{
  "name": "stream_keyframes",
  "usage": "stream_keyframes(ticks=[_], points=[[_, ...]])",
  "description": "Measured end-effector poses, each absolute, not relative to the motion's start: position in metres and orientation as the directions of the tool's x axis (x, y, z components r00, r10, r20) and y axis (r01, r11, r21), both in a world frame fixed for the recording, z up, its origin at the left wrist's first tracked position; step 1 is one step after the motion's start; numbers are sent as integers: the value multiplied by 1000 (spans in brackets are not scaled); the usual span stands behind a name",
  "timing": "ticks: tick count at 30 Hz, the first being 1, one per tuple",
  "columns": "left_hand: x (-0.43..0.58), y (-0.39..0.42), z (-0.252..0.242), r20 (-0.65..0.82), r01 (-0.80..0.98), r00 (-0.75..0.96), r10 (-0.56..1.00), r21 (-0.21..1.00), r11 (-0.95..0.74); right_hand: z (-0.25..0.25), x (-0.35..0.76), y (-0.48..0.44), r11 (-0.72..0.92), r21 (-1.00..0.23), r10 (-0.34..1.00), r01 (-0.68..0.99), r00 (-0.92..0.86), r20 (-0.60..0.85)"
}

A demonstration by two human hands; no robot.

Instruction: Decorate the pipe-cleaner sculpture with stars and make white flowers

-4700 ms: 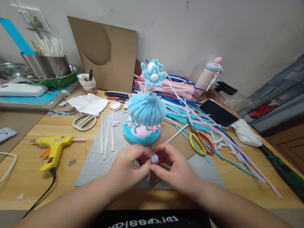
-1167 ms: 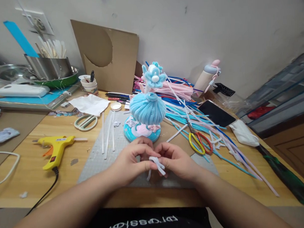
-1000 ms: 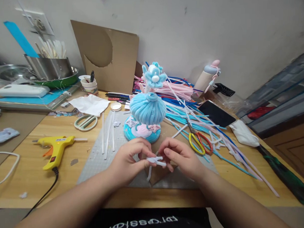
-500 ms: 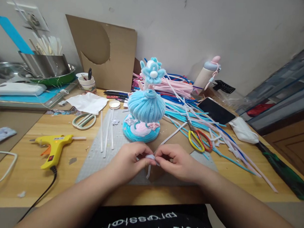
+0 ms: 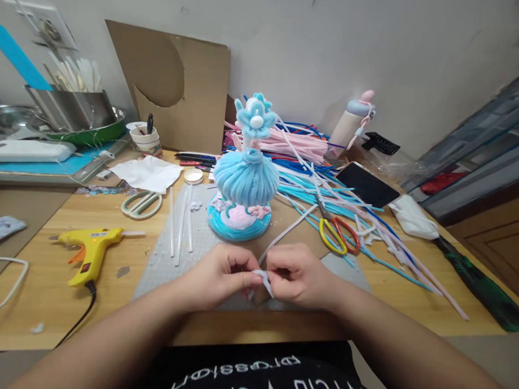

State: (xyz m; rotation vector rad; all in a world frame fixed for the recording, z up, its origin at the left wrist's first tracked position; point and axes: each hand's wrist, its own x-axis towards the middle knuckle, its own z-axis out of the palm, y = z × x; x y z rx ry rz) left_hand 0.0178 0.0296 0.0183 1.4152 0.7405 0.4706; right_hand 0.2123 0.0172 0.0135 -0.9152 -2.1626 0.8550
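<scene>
Between my two hands is a white pipe cleaner [image 5: 264,277], bent into a small loop. My left hand [image 5: 222,275] pinches one side of it between thumb and fingers. Curled close on the other side, my right hand [image 5: 299,275] grips it too, and the fingertips nearly meet. A pale length of pipe cleaner runs up and right from behind the fingers. Just beyond my hands stands a blue fluffy ornament [image 5: 246,177] with a pleated shell-like body, a flower on top and a round blue-and-pink base [image 5: 239,222].
Left lie a yellow glue gun [image 5: 89,251], clear glue sticks [image 5: 180,228] and pale-handled scissors [image 5: 142,204]. Right are red-and-yellow scissors [image 5: 338,234], a phone [image 5: 367,185] and loose pipe cleaners [image 5: 319,188]. A grey cutting mat [image 5: 161,270] lies below my hands; cardboard [image 5: 203,96] leans on the wall.
The white pipe cleaner shows more between my hands, now as a bent loop. My right hand's fingers have curled in more. The whole view has shifted slightly.
</scene>
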Motion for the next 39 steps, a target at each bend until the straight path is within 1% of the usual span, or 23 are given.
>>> stream_keyframes(ticks=[3, 6, 8, 10, 12, 15, 17, 19, 21, 24, 26, 29, 32, 34, 37, 39], points=[[19, 29, 18, -144, 116, 647, 749, 989, 90, 13, 209, 16, 514, -762, 821, 393, -482, 305], [21, 29, 18, -81, 101, 573, 815, 994, 28, 14, 207, 14, 511, -762, 840, 399, -420, 343], [20, 29, 19, -28, 119, 532, 846, 992, -42, 13, 206, 13, 521, -767, 835, 374, -411, 367], [19, 30, 18, 38, 173, 514, 857, 974, -148, 11, 206, 13, 490, -797, 850, 354, -397, 346], [16, 31, 17, 118, 237, 502, 856, 934, -268, 8, 206, 15, 382, -870, 889, 311, -382, 253], [14, 32, 15, 242, 306, 473, 847, 856, -416, 3, 206, 18, 101, -987, 908, 122, -416, 41], [13, 31, 13, 325, 333, 474, 818, 794, -508, 2, 205, 19, -69, -997, 877, 18, -476, -69], [13, 30, 11, 405, 340, 481, 778, 732, -591, 2, 203, 17, -148, -989, 860, -17, -496, -119], [15, 28, 10, 459, 342, 467, 756, 694, -634, 3, 201, 13, -146, -989, 874, -31, -473, -114], [17, 25, 9, 481, 331, 436, 761, 701, -632, 8, 198, 9, -41, -999, 901, -16, -434, -30], [17, 24, 10, 459, 313, 428, 778, 732, -604, 11, 199, 8, 36, -999, 910, 21, -414, 24], [17, 25, 11, 412, 271, 423, 807, 793, -546, 14, 201, 9, 159, -979, 913, 130, -395, 96], [14, 28, 13, 354, 206, 466, 811, 848, -489, 13, 206, 13, 273, -936, 897, 221, -409, 166], [12, 30, 14, 328, 191, 506, 798, 859, -475, 10, 210, 16, 268, -939, 887, 214, -435, 154], [12, 31, 15, 327, 206, 552, 767, 838, -505, 8, 215, 19, 135, -987, 866, 86, -495, 75], [13, 31, 16, 326, 214, 578, 748, 824, -525, 10, 217, 21, 90, -995, 840, 52, -541, 48]])
